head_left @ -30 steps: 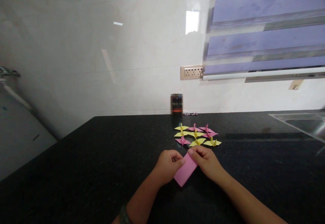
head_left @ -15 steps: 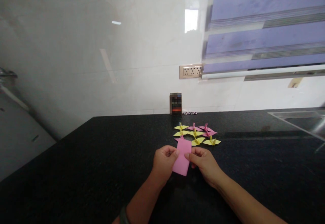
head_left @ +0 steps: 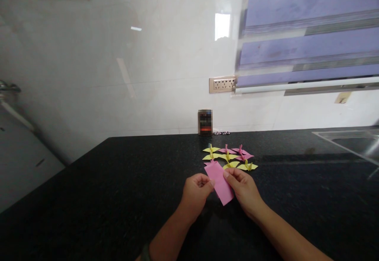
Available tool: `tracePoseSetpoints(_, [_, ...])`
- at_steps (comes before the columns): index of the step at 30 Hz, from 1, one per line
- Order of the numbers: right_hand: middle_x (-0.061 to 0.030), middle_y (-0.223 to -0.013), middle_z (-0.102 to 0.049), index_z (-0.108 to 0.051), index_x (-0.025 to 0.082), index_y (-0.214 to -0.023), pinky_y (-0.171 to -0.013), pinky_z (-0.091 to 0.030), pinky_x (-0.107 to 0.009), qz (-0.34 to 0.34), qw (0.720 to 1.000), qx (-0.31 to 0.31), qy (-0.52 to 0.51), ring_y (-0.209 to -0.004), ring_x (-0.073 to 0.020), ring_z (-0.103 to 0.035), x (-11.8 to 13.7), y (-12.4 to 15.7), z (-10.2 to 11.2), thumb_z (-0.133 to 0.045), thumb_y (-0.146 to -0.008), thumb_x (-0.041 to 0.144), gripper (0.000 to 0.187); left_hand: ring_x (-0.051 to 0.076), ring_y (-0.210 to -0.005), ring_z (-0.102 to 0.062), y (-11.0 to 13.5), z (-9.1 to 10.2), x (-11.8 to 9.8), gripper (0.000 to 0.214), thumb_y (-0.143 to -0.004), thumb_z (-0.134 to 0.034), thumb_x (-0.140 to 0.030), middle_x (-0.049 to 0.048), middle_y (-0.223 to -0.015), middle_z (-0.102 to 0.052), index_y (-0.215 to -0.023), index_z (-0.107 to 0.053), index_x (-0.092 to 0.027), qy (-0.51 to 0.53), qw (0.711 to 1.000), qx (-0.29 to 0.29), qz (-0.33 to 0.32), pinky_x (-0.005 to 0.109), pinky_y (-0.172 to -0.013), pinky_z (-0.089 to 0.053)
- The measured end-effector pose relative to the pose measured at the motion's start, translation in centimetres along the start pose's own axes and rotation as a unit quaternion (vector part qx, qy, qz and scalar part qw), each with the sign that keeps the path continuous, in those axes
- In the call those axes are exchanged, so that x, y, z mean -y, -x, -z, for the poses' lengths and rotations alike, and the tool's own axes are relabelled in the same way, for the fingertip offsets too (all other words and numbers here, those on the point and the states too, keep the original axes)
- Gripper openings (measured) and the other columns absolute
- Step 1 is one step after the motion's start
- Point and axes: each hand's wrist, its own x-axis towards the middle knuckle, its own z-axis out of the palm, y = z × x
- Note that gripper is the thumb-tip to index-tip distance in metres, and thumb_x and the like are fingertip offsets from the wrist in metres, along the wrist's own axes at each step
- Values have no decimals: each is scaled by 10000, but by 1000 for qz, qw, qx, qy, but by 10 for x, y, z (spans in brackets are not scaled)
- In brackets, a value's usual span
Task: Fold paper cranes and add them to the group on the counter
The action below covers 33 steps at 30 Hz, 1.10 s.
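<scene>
A folded pink paper rectangle [head_left: 220,181] is held just above the black countertop [head_left: 103,190], tilted with its top leaning left. My left hand [head_left: 196,195] pinches its left edge with thumb and fingers closed. My right hand [head_left: 242,188] pinches the right edge the same way. Just beyond the paper lie several small folded paper cranes [head_left: 229,157], yellow and pink, in neat rows on the counter.
A small dark box [head_left: 205,122] stands against the white tiled wall, with a wall socket [head_left: 222,84] above it. A sink [head_left: 352,142] is set into the counter at the far right. A striped blind [head_left: 308,36] hangs at the upper right.
Both hands have turned the pink paper: it lay slanted down-left, then stood upright, and now leans the other way. The cranes have not moved.
</scene>
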Motion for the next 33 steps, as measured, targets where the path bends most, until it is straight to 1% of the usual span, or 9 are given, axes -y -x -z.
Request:
tracePoseSetpoints(3, [-2,-607,-503,-536,167,-698,-501,-353,-235,107,979,19,171,-543,-128,-443,8,0,6,-475,-781,331,193,178,-767,-559,2,5,-4,248,-654,-600,-254,62,-839,-607,-869,-559,-139,-116,988,-50,-88,286,-658,-443])
tracePoseSetpoints(6, [-35,-703,-532,-524,175,-700,-643,-378,-288,247,907,86,331,-684,-163,-471,17,3,9,-433,-803,221,145,218,-1022,-448,6,11,-13,436,-673,-592,-249,84,-1095,-523,-1093,-488,-190,-258,935,-48,-240,384,-870,-348])
tracePoseSetpoints(8, [-48,-755,-544,-523,176,-743,-681,-373,-304,295,861,134,392,-732,-170,-467,22,6,9,-410,-805,161,130,217,-1003,-444,8,13,-18,258,-726,-541,-256,67,-998,-568,-976,-570,-199,-338,895,17,-291,405,-898,-306])
tracePoseSetpoints(11, [-57,-783,-545,-521,171,-785,-679,-374,-302,309,826,164,442,-747,-170,-460,24,9,8,-393,-807,121,139,205,-896,-473,9,13,-19,161,-783,-466,-247,48,-806,-601,-798,-616,-191,-407,863,61,-293,398,-862,-316])
tracePoseSetpoints(20, [-52,-771,-542,-530,172,-788,-681,-374,-298,318,805,165,473,-749,-168,-470,26,7,10,-383,-817,128,156,187,-812,-477,7,16,-20,184,-775,-434,-156,25,-724,-604,-736,-611,-189,-449,841,57,-296,363,-799,-327])
tracePoseSetpoints(24, [-63,-769,-545,-531,167,-787,-682,-377,-303,323,796,134,494,-759,-176,-477,27,3,17,-379,-816,126,160,192,-809,-491,2,26,-21,213,-788,-409,-163,47,-742,-611,-746,-618,-175,-447,848,-9,-285,369,-797,-333])
tracePoseSetpoints(27, [-67,-779,-547,-526,167,-788,-689,-376,-309,321,794,124,501,-767,-179,-478,28,3,18,-376,-814,122,159,206,-887,-486,0,28,-21,233,-788,-438,-226,73,-903,-613,-956,-588,-166,-413,863,-58,-285,379,-818,-336])
tracePoseSetpoints(30, [-61,-785,-548,-528,173,-794,-688,-376,-305,331,798,143,483,-763,-175,-478,29,7,14,-387,-808,119,152,214,-902,-485,2,24,-21,280,-743,-520,-281,63,-914,-620,-1000,-577,-185,-399,863,5,-309,380,-824,-334])
tracePoseSetpoints(33, [-54,-770,-548,-529,177,-785,-669,-379,-292,334,808,154,461,-738,-166,-478,28,10,8,-396,-803,124,145,180,-765,-512,6,18,-21,179,-782,-465,-232,30,-701,-621,-731,-632,-193,-418,855,59,-301,358,-795,-332])
